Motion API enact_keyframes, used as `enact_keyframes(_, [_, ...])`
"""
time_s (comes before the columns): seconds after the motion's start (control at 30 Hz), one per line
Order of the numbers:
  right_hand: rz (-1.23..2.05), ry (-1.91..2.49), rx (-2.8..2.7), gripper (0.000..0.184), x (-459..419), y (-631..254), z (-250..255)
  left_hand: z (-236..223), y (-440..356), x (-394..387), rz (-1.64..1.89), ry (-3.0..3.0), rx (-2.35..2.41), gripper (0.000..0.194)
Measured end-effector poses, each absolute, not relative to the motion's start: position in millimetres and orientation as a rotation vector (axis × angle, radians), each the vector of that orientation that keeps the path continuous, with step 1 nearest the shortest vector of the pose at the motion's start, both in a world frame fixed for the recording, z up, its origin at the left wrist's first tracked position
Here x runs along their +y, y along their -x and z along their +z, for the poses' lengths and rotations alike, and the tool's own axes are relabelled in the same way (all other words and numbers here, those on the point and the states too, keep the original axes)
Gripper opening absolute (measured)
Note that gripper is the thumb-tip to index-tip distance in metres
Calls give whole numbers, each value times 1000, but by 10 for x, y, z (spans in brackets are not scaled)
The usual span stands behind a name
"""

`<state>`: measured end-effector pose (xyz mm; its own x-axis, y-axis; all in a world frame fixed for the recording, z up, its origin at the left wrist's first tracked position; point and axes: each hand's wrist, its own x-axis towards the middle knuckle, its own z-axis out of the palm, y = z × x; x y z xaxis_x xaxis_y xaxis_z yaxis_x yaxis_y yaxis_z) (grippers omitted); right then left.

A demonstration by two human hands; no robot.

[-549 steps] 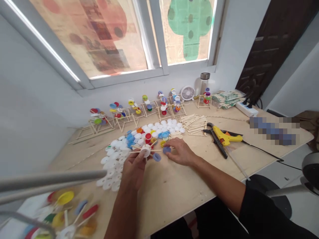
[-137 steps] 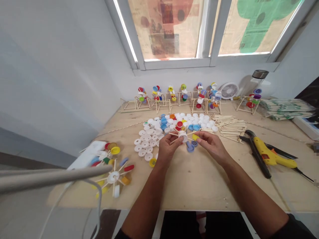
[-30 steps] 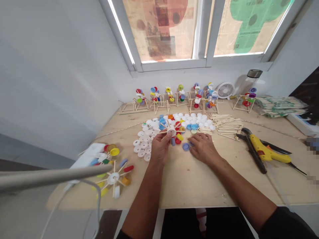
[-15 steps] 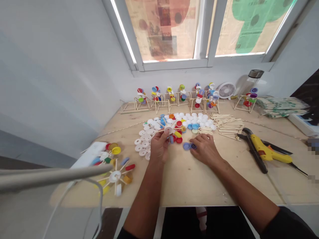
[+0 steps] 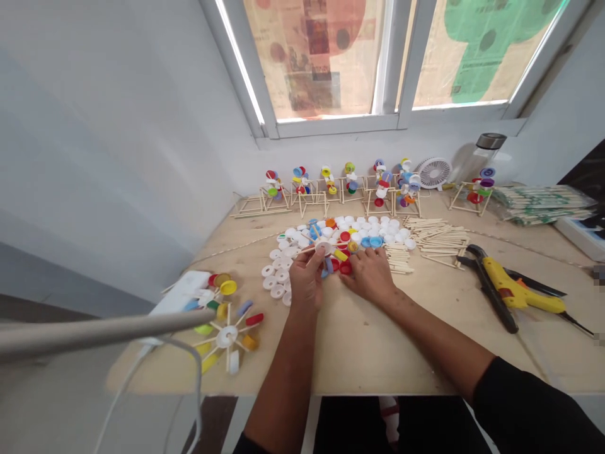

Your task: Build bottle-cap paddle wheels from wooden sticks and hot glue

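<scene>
My left hand [image 5: 306,280] is closed, its thumb and fingers pinching a small wheel [image 5: 324,248] with a white cap hub, wooden stick spokes and coloured bottle caps at some ends. A yellow cap [image 5: 340,255] sits on one spoke of it. Palm down, my right hand [image 5: 371,274] rests among the bottle caps just right of the wheel, thumb out to the left and fingers reaching forward. Beside its thumb lies a red bottle cap [image 5: 345,268]. What is under the palm is hidden. White bottle caps [image 5: 278,277] spread around to the left and behind.
Another stick wheel [image 5: 227,337] lies front left, near a white stand arm [image 5: 118,331]. Wooden sticks [image 5: 437,236] are piled right of the caps. A yellow glue gun [image 5: 513,287] lies at right. Finished-looking wheels on stick frames [image 5: 312,203] and a small fan [image 5: 435,172] line the wall.
My right hand has moved left and forward, toward the red caps. The two blue caps that lay by its fingertips are out of sight. My left hand keeps the wheel about where it was.
</scene>
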<state>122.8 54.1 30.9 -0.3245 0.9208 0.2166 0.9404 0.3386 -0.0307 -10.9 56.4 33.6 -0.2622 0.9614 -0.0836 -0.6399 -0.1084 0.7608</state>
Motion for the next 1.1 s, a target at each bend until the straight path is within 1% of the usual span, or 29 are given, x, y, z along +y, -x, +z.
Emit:
enact_keyframes(0.13, [-168, 1685, -2394, 36, 594, -1187, 272, 348, 108, 553, 1662, -550, 853, 34])
enact_keyframes(0.3, [-161, 1566, -2405, 28, 436, -1357, 373, 377, 105, 537, 1652, -550, 839, 34])
enact_keyframes(0.5, [109, 1359, -2541, 21, -19, -1527, 377, 400, 85, 522, 1637, -516, 814, 32])
enact_keyframes(0.6, [151, 1339, -2572, 18, -68, -1508, 302, 400, 78, 512, 1628, -514, 797, 32])
enact_keyframes(0.73, [104, 1416, -2512, 18, 82, -1509, 244, 389, 78, 509, 1606, -505, 795, 32])
enact_keyframes(0.83, [140, 1395, -2469, 19, 154, -1562, 236, 376, 80, 512, 1592, -529, 795, 31])
enact_keyframes(0.97, [211, 1378, -2454, 18, 91, -1628, 242, 358, 76, 502, 1579, -574, 778, 30])
enact_keyframes(1.1, [164, 1390, -2479, 18, 30, -1641, 252, 346, 68, 483, 1563, -615, 779, 30])
